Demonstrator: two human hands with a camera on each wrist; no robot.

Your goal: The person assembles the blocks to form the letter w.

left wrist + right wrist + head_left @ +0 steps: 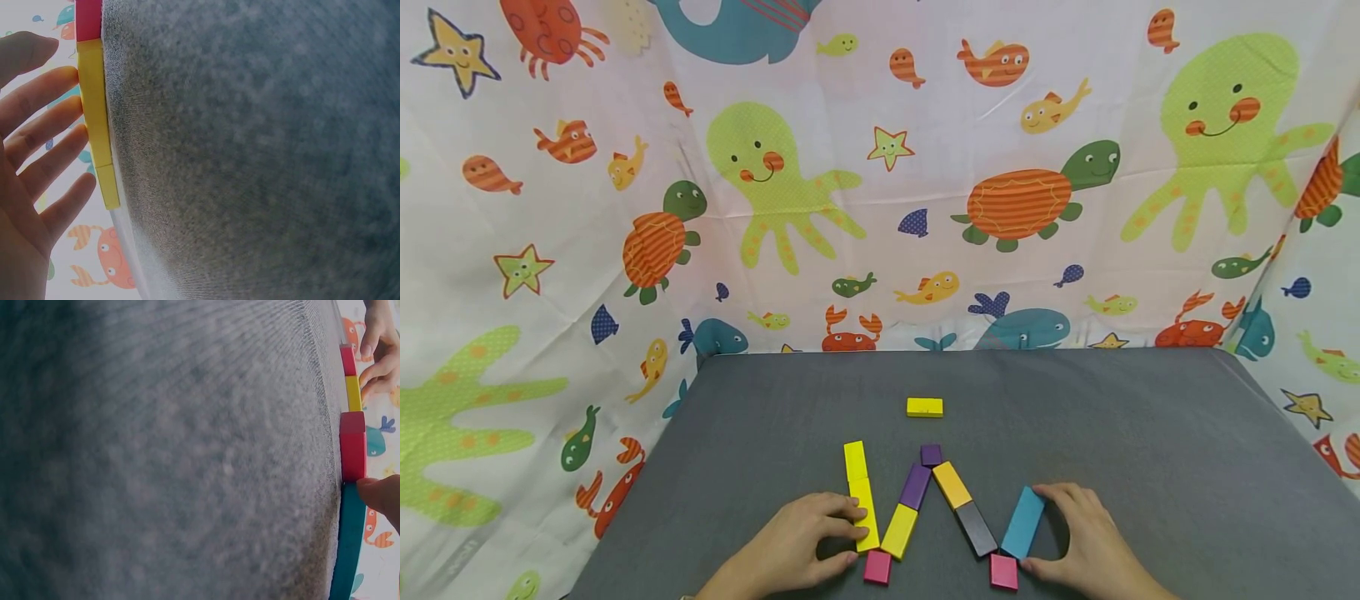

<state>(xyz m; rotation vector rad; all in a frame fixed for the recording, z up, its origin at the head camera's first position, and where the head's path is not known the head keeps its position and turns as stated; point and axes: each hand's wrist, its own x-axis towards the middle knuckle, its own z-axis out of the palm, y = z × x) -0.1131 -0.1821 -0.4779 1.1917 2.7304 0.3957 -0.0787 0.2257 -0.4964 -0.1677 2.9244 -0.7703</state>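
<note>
Wooden blocks lie on the grey cloth in a zigzag shaped like a W. My left hand (808,537) rests its fingertips along the side of the long yellow block (864,521), its fingers spread and nearly straight. Below that block sits a pink block (877,567), near the thumb. On the right, my right hand (1090,546) pinches the blue block (1023,523) lengthwise, forefinger at its top end and thumb at its bottom end. Another pink block (352,447) touches the blue block's lower end, close by the thumb.
Inner strokes hold a purple block (915,487), a small purple block (931,455), a yellow block (899,532), an orange block (952,485) and a dark grey block (976,530). A separate yellow block (924,407) lies farther back. A sea-animal curtain (880,200) hangs behind the table.
</note>
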